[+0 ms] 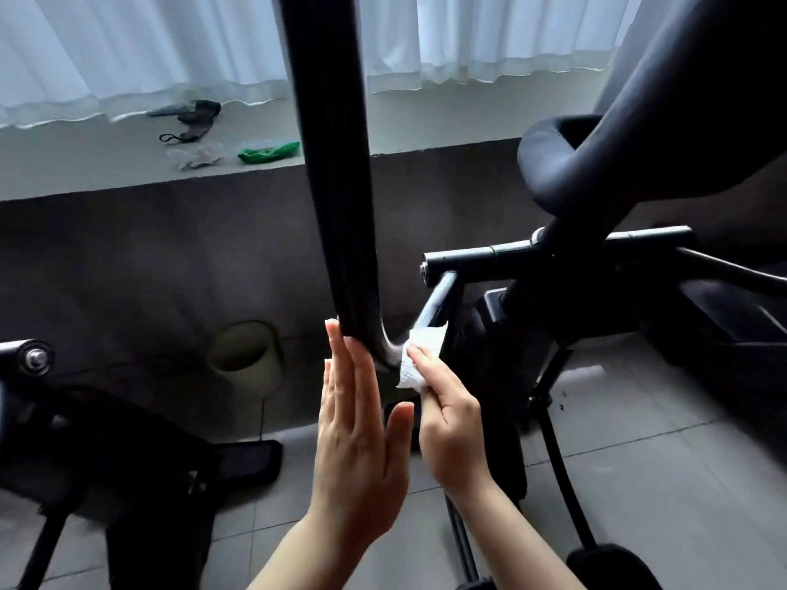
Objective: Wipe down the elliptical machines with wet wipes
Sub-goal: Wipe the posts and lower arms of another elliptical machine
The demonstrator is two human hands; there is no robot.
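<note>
Hands at work: flat left hand [357,423] braces the handlebar post [336,185]; right hand [447,427] pinches wet wipe [419,355] against its bare bend, best wiped with firm wraparound strokes

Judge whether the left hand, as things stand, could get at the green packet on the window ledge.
Probably not from here. The left hand lies flat against the black handlebar post, and the green packet sits far off on the ledge beyond it; nothing blocks the path, but the person would likely need to step closer.
</note>
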